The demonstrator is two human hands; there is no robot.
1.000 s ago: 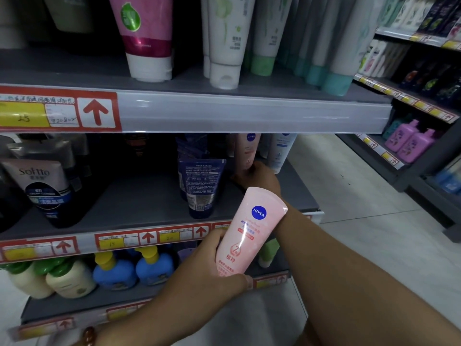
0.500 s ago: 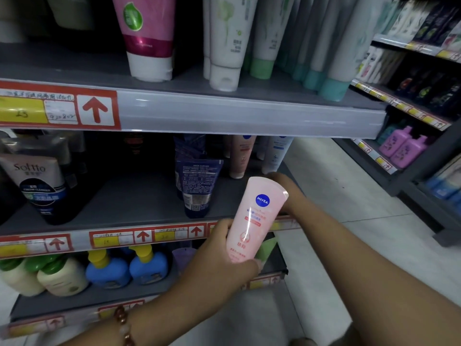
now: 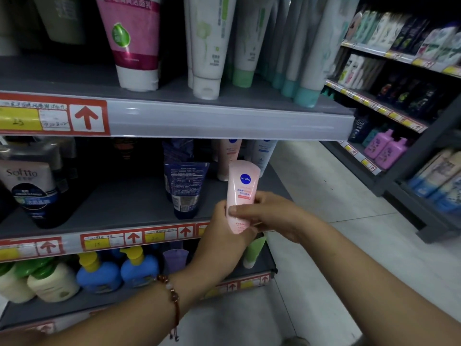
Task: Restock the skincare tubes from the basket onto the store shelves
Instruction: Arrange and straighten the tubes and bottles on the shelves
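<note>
A pink Nivea tube [image 3: 241,188] stands upright in both hands in front of the middle shelf [image 3: 119,203], its flat crimped end up and its lower part hidden by the fingers. The left hand [image 3: 225,236] wraps around the tube's lower half from the left, and the right hand [image 3: 268,213] clasps it from the right with the thumb laid across the front below the label; a beaded bracelet [image 3: 172,295] circles the left wrist. The middle shelf is a grey board with a bare patch at its centre; a dark blue tube [image 3: 185,188] stands on its cap just left of the held tube, a matching pink tube [image 3: 228,158] and a white tube [image 3: 263,153] stand farther back, and a black Softto tube [image 3: 32,188] stands at the far left. Its front edge carries red and yellow price labels [image 3: 134,237] with arrows. The top shelf [image 3: 224,121] holds a magenta tube [image 3: 132,38] and a row of white tubes with green and teal caps [image 3: 249,46], all cap-down. The bottom shelf [image 3: 259,267] holds blue pump bottles [image 3: 117,269] with yellow tops and cream bottles [image 3: 40,283] with green tops. To the right, a pale tiled floor [image 3: 324,196] runs along an aisle toward another dark rack [image 3: 399,116] with purple bottles [image 3: 385,148].
</note>
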